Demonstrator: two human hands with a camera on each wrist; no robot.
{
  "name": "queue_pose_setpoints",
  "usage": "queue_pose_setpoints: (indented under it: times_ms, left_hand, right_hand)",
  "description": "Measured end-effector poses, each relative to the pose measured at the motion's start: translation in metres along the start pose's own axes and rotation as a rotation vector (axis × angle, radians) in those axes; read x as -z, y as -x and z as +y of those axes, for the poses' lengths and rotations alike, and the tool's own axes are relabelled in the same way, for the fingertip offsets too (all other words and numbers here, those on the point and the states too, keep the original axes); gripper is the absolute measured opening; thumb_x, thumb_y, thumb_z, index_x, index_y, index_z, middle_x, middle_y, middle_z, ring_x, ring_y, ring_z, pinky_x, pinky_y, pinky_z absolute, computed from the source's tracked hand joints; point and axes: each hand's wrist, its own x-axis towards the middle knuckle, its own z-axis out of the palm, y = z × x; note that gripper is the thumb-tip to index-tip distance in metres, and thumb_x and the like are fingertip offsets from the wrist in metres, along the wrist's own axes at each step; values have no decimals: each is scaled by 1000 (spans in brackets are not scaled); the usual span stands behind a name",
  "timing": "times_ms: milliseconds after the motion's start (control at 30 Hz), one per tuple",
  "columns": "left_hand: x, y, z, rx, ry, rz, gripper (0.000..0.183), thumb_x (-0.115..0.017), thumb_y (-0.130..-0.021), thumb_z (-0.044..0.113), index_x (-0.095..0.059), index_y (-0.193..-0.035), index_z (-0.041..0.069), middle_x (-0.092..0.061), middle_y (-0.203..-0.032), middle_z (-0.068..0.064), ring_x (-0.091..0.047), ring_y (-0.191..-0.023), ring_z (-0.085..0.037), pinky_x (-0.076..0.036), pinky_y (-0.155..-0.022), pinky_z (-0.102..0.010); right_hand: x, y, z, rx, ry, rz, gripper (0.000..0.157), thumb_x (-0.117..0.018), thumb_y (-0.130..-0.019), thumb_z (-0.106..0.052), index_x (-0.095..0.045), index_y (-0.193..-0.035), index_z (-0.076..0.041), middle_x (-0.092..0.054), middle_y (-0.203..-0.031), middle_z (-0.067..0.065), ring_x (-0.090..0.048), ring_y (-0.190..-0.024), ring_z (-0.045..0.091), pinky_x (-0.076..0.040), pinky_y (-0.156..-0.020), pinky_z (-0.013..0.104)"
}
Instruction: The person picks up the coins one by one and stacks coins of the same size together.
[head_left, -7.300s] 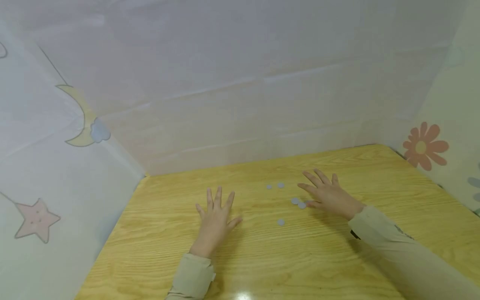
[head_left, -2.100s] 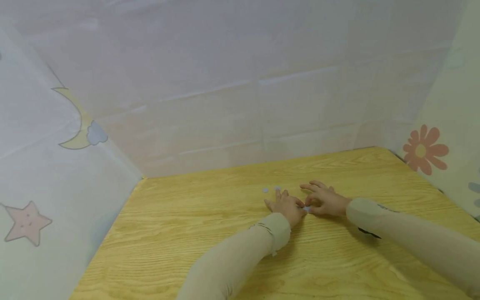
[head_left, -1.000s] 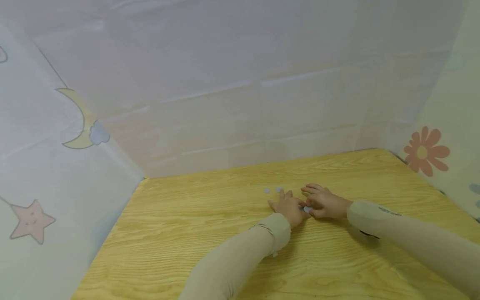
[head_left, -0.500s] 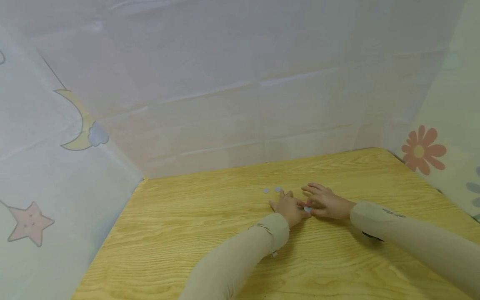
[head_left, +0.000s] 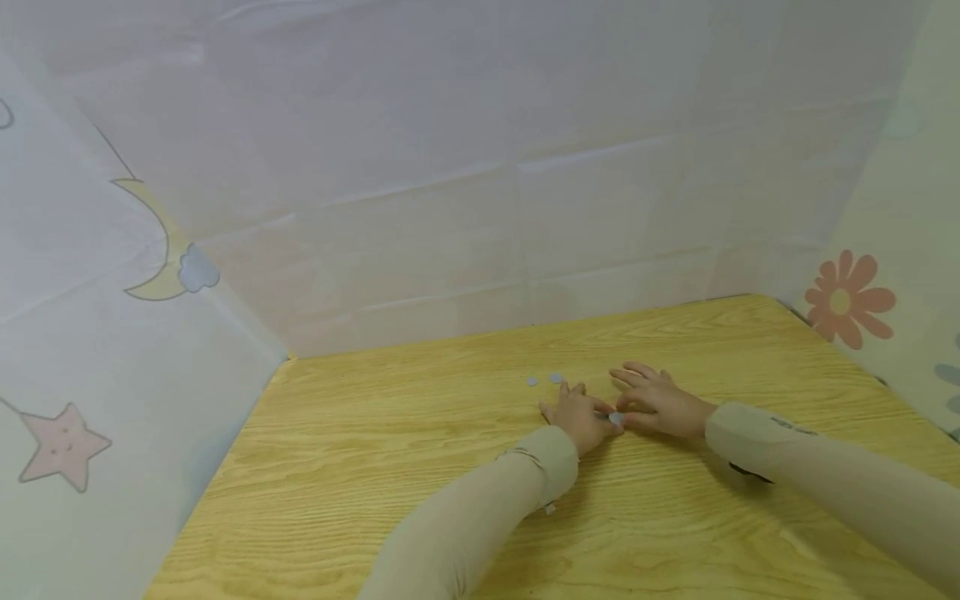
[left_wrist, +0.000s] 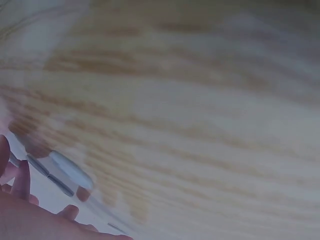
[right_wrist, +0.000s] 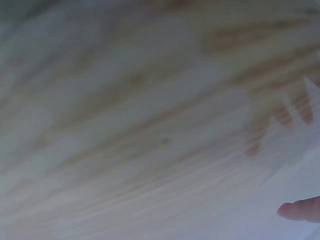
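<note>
In the head view, my left hand reaches across the table, its thumb and forefinger around a small flat grey disc. My right hand is just to the right, fingers fairly straight and fingertips right at the disc's edge. Two more grey discs lie flat beyond the left fingers: a smaller one and another close to a fingertip. The left wrist view shows a pale disc tilted beside thin disc edges, near the left fingers. Only one right fingertip appears in the right wrist view.
The light wood-grain table reaches back to a pale sheet wall. Side sheets carry a moon, a star and a red flower.
Earlier, both hands were spread apart and the discs lay scattered. The hands then met around the discs at right, and the front disc left its place. Lately the right fingers have loosened and drawn slightly right.
</note>
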Motion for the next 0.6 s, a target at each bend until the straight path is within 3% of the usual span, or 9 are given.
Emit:
queue_pose_setpoints:
  times_ms: [200,600]
  left_hand:
    - [0,0,-1,0,41,13,36,-74,-81,49,-75,-108,26,-39,-152,-4,-17,-146,-31,-17,-107,-69]
    - [4,11,5,-31,111,40,35,-76,-78,50,-76,-104,26,-41,-150,-7,-19,-144,-37,-17,-104,-72]
  right_hand:
    - [1,3,3,-1,-29,-17,28,-70,-89,-31,-72,-104,-8,-32,-147,34,-12,-135,57,-4,-89,85]
    - [8,10,-2,32,-142,59,17,-75,-83,-21,-74,-98,-14,-32,-144,38,-13,-133,60,-8,-95,80]
